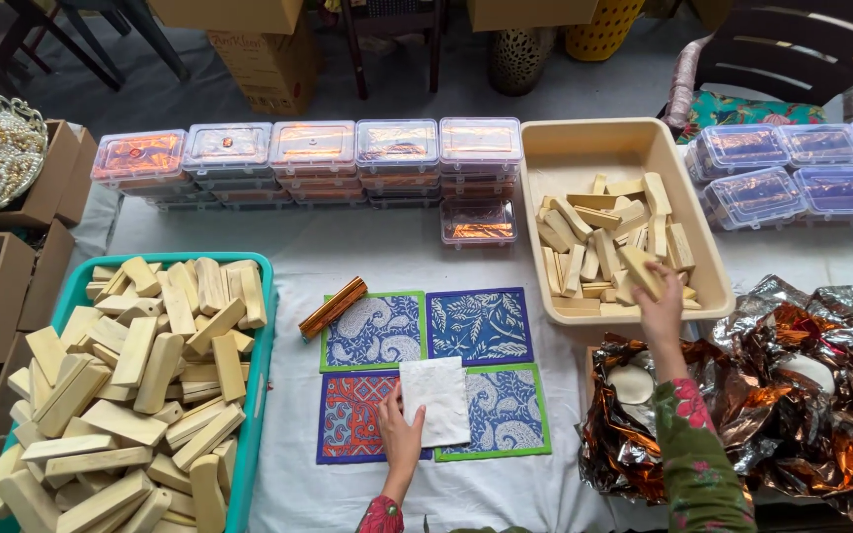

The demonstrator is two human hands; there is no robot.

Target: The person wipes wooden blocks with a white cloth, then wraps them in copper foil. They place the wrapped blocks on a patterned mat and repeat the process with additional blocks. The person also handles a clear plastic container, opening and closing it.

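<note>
Clear lidded plastic boxes (313, 148) w/ orange-brown contents stacked in a row along back of desk (348, 247); violet-tinted ones (792, 163) at far right. Cardboard cartons (269, 59) on floor behind. Beige tub (545, 148) and teal crate (259, 395) both filled w/ pale wooden blocks, smooth, rectangular. Four printed cloth squares (476, 326), blue, red, green-edged, at centre. Left hand (402, 434) flat on white paper sheet (436, 395), fingers together. Right hand (661, 306) over tub, fingers pinching one wooden block (639, 268). Crinkled copper foil (812, 375) at right.
</note>
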